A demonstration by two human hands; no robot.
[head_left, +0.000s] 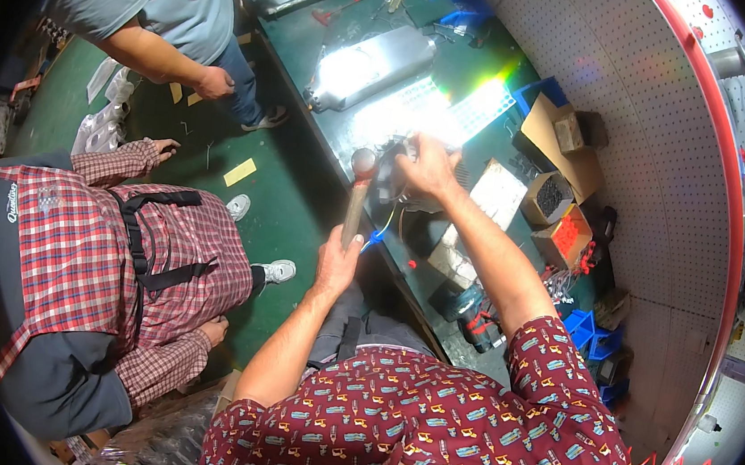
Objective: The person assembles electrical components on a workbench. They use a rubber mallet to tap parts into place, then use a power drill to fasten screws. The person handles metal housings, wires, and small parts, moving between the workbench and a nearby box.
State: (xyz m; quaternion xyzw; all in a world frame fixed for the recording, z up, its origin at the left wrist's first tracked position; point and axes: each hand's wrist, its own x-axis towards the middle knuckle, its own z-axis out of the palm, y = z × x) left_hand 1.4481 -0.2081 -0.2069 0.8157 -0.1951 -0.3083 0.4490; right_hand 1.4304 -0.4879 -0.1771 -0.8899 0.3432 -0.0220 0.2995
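Observation:
In my left hand is a hammer, its worn wooden handle upright in my closed fingers and its round metal head at the top. My right hand is curled over a grey finned metal part at the bench edge; the hammer head is close to its left side. Glare and my fingers hide some of that part. A blue connector with thin wires hangs just below it, at the bench edge.
A long silver metal housing lies farther up the green bench. Boxes of black pieces and red pieces stand right, near a cordless drill. Two people, one in a checked apron, stand left.

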